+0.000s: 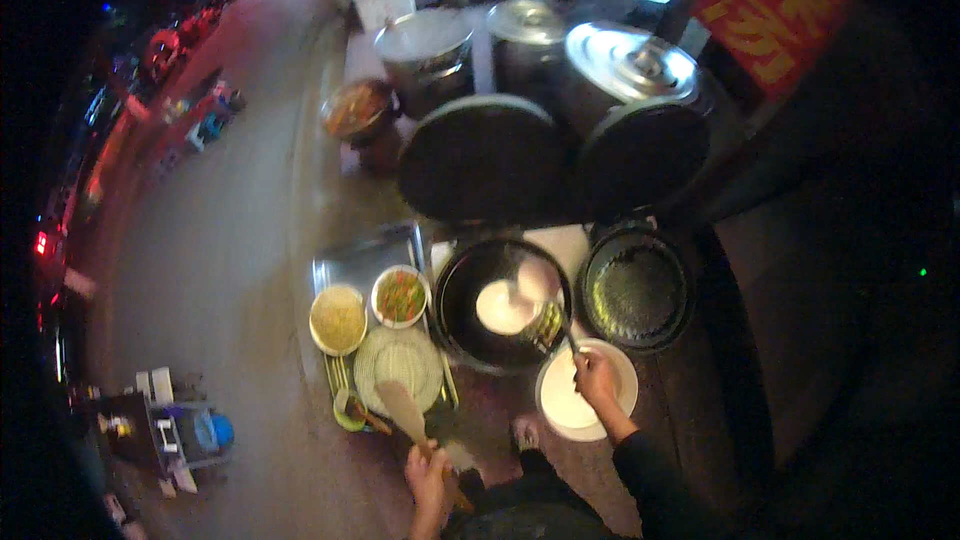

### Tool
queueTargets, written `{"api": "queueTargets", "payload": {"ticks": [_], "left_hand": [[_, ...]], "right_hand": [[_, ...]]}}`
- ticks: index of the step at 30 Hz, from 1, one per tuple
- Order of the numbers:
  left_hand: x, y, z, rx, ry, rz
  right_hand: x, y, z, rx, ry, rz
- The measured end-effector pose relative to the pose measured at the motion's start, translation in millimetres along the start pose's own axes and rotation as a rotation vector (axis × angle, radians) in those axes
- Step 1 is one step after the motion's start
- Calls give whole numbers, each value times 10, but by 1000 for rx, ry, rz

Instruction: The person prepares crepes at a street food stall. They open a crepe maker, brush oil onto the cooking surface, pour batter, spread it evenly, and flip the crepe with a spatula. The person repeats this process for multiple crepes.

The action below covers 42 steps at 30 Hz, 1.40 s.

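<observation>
My left hand (429,471) grips the handle of a broad flat spatula (403,405), its blade over a round pale-green woven mat or tray (397,360). In my right hand (595,376) is the dark handle of a utensil (571,336); its blurred head reaches the near right rim of a round black griddle pan (461,315). White rounds, perhaps batter (504,309), lie inside that pan, with something greenish beside them. Under my right hand stands a white basin (541,406) of cream-coloured liquid (562,390).
Left of the pan are a bowl of chopped green and red food (400,297) and a tub of yellowish food (338,320). A second dark pan (637,292) stands right. Raised dark lids (487,157), lidded metal pots (634,64) and a bowl of reddish food (358,109) stand behind.
</observation>
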<state>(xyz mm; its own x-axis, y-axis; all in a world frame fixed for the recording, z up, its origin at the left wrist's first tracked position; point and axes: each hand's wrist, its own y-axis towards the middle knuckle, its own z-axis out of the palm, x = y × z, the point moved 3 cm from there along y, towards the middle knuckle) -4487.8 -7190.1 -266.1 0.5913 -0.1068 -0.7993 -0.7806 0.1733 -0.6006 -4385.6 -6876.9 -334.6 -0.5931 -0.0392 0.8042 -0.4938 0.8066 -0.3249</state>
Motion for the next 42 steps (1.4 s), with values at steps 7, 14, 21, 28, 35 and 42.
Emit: {"api": "queueTargets", "payload": {"ticks": [7,14,21,28,35,42], "left_hand": [[-11,-60,56,-6,75,-26],[-7,-102,85,-60,120,-22],[-13,-176,180,-40,110,-5],[-30,-220,458,38,145,39],[-75,-162,634,79,158,8],[-192,90,738,193,240,-102]], "right_hand": [[139,-96,-102,-220,-364,-414],[-123,-74,74,99,189,225],[-344,-102,15,400,1033,703],[-495,-418,-546,498,758,647],[-842,-1103,-1251,398,645,733],[-1395,-1265,-1068,43,-465,237]]}}
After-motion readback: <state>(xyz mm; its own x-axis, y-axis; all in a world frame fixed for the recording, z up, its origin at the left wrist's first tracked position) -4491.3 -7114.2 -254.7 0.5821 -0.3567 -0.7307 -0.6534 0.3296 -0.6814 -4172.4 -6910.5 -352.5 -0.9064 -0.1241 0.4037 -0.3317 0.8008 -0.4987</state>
